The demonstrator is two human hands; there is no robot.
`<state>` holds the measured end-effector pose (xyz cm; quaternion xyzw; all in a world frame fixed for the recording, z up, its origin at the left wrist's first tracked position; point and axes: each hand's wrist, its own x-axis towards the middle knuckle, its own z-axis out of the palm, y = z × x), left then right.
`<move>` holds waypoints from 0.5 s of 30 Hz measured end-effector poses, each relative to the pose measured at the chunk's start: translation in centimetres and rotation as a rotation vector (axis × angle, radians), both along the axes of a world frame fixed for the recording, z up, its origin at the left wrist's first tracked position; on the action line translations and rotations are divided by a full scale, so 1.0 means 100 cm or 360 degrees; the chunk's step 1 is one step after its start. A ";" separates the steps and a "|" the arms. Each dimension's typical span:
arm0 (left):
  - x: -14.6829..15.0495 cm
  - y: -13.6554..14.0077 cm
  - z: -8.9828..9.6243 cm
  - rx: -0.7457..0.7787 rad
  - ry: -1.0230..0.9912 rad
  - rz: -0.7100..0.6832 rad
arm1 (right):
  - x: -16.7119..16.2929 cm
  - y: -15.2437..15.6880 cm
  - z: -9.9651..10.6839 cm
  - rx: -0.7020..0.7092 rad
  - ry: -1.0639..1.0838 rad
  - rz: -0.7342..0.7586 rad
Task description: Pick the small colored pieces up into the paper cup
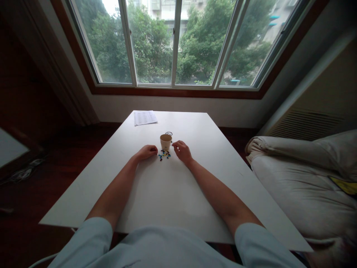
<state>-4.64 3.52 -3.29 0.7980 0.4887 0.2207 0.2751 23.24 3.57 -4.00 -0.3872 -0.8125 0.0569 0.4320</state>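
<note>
A tan paper cup stands upright on the white table. Small colourful bead-like pieces, several of them in blue, red, yellow and dark colours, lie loose just in front of it. To the left of these pieces, my left hand rests on the table with its fingers curled closed; whatever is in them is hidden. On the cup's right side my right hand has thumb and finger pinched together around something thin and small, too tiny to name. A dark loop of thin cord or wire lies behind the cup, partly hidden by it.
Printed paper sheets lie at the table's far left corner. The white table stretches towards a wall under a window. At right is a couch-like seat with a pale cover; a curtain hangs at left.
</note>
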 end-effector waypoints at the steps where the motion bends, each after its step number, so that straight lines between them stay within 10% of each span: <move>1: 0.000 0.000 -0.001 -0.0010 -0.0020 0.0002 | 0.000 0.000 -0.001 0.0037 0.0026 0.0034; 15: 0.001 0.000 0.003 0.0024 0.0155 -0.0099 | -0.005 -0.013 0.016 0.0268 -0.0183 0.0057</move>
